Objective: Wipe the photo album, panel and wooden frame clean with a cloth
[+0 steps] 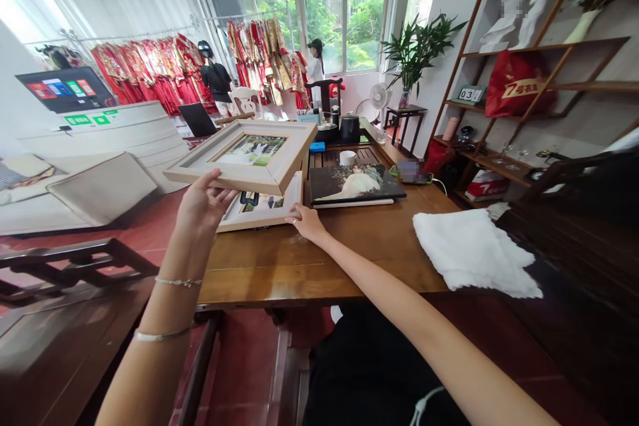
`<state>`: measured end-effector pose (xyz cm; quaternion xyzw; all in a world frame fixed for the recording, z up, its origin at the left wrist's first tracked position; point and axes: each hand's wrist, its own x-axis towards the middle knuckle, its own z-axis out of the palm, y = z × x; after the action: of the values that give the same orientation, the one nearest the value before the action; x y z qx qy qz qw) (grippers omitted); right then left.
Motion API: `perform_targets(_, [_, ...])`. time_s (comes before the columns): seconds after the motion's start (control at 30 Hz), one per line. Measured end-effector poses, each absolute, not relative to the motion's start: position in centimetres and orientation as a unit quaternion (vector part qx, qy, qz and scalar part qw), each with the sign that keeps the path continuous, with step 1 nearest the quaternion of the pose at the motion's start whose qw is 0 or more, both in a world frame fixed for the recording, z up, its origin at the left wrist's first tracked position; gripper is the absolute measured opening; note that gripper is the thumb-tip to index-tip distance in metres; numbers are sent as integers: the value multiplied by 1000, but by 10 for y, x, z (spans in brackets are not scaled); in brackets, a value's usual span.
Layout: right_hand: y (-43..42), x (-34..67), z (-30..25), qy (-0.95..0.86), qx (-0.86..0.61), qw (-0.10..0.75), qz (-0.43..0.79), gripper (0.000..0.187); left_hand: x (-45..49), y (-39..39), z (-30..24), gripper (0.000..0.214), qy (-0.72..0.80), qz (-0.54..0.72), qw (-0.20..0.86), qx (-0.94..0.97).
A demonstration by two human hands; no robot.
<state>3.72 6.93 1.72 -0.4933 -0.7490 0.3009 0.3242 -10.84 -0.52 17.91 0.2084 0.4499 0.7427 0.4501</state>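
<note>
My left hand [202, 203] grips the near edge of a light wooden picture frame [244, 154] and holds it tilted above the table. Under it a second light frame [264, 208] lies flat on the wooden table [319, 253]. My right hand [307, 221] rests on that lower frame's near right corner, fingers curled against its edge. Both frames show a photo. A dark photo album [354, 184] lies just right of the frames.
A white folded cloth [472, 251] lies on the table's right end. A tea tray with kettle [349, 126] and cup [347, 158] stands farther back. Shelves [529, 80] line the right wall. A dark wooden chair [74, 266] stands at left. A person [315, 66] stands by red garments.
</note>
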Motion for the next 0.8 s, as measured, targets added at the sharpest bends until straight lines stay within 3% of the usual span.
perform_targets(0.43, [65, 35, 28, -731, -521, 325, 297, 26, -98, -2, 169, 10, 445, 733, 471, 207])
perform_targets(0.7, [48, 67, 44, -668, -459, 406, 422, 28, -77, -17, 157, 11, 425, 735, 485, 210])
perform_targets(0.8, [20, 106, 59, -600, -424, 458, 501, 42, -59, -31, 143, 12, 414, 739, 483, 219])
